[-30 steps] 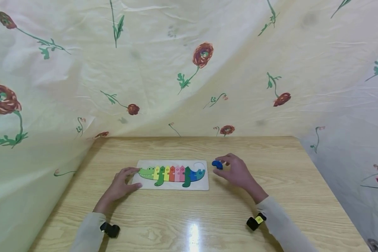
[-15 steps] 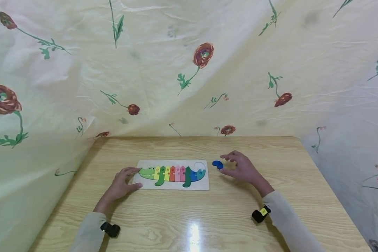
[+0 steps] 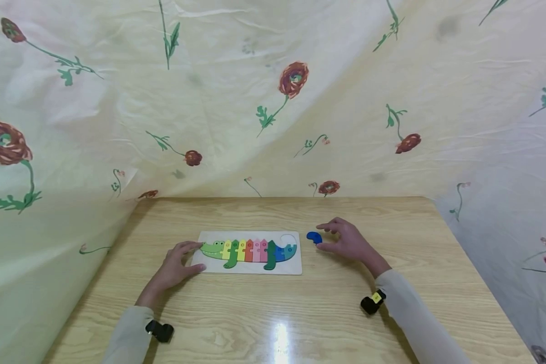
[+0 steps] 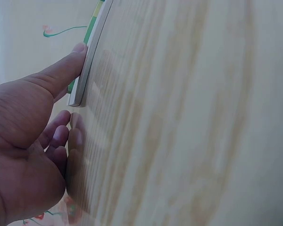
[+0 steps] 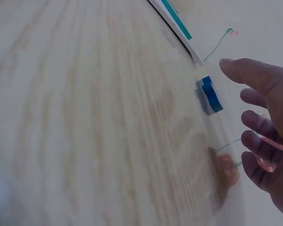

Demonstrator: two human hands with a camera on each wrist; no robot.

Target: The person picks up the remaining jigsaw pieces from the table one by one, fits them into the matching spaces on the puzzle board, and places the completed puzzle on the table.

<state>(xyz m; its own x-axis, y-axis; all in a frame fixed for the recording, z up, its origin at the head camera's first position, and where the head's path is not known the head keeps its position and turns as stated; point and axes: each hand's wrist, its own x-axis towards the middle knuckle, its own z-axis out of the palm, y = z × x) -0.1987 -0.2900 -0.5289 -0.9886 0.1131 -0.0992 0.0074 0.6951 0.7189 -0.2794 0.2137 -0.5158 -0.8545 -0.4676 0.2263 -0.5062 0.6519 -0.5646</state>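
A crocodile puzzle board (image 3: 250, 270) lies flat on the table, with colourful pieces joined along the crocodile's body. At the right end of its tail a curled outline shows bare board. My left hand (image 3: 175, 265) rests at the board's left end, index finger near the snout and thumb on the near part. In the left wrist view the thumb (image 4: 66, 70) touches the board's top. Just right of the board, a curved blue puzzle piece (image 3: 315, 237) lies on the table. Around it, but apart, hover the spread fingers of my right hand (image 3: 348, 242); they hold nothing.
The wood-grain table (image 3: 236, 323) carries the board and the loose piece. A flower-patterned cloth (image 3: 236, 111) hangs behind the table and along both sides. Each wrist wears a small black camera (image 3: 160, 331).
A second ago the right fingers were close about the blue piece; they have since spread and drawn back to the right. The piece lies almost where it was. The left hand has stayed still.
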